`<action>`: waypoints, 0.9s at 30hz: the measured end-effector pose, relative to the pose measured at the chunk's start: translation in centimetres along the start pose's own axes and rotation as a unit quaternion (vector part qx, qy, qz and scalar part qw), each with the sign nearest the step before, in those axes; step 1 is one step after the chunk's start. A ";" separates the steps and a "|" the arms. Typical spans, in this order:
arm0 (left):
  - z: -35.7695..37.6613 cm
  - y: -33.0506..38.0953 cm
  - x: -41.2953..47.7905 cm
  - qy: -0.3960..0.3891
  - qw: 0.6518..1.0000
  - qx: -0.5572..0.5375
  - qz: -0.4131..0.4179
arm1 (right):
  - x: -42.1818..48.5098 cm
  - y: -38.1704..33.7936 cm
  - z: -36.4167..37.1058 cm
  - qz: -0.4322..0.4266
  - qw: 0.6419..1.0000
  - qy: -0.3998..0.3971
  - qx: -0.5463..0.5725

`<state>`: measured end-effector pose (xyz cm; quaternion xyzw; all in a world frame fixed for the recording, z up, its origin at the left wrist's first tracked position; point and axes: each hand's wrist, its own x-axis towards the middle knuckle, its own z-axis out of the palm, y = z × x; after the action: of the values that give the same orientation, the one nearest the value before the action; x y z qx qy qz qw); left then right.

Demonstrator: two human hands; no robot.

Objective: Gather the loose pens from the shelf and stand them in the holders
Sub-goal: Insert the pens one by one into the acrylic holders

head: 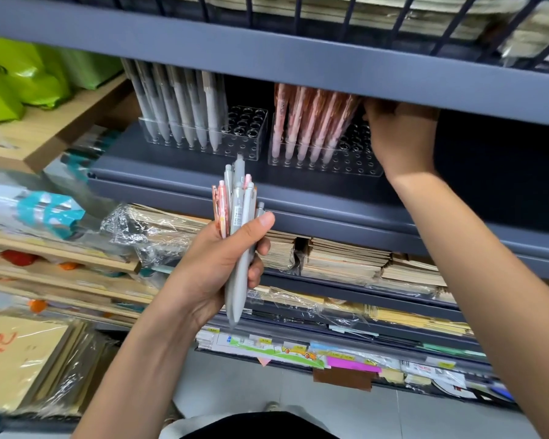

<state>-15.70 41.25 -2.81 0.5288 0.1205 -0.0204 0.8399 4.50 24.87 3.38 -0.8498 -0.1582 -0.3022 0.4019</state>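
Grey steel shelf; my left hand clamps grey-and-pink plastic pens mid-barrel, likely light, slippery; right hand at shelf, grip unclear.

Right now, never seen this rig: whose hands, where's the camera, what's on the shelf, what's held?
No machine here: a person works with bare hands. The one picture comes from a camera worn on the head, looking forward and down at a grey shelf. The left hand grips a bundle of pens, grey and pink. The right hand reaches in beside the pink pens; its fingertips are hidden under the shelf above, so whether it holds anything is unclear. Two clear holders stand there: the left holder carries grey pens plus empty holes, the right holder the pink ones.
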 end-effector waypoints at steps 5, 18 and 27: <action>0.4 -0.3 0.1 -0.002 1.000 0.007 -0.008 | 1.2 0.0 0.3 0.059 0.992 -0.102 -0.047; 0.7 -1.1 0.3 -0.024 0.999 0.029 0.001 | -3.0 -1.6 -2.0 0.091 0.982 -0.139 0.093; 2.4 -1.4 0.6 -0.063 0.996 0.054 -0.018 | -9.1 -2.4 -4.1 0.092 0.869 -0.422 0.243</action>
<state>-14.87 38.53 -3.21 0.5684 0.0754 -0.0750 0.8158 -5.28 22.96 1.00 -0.7826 -0.3027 0.1717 0.5162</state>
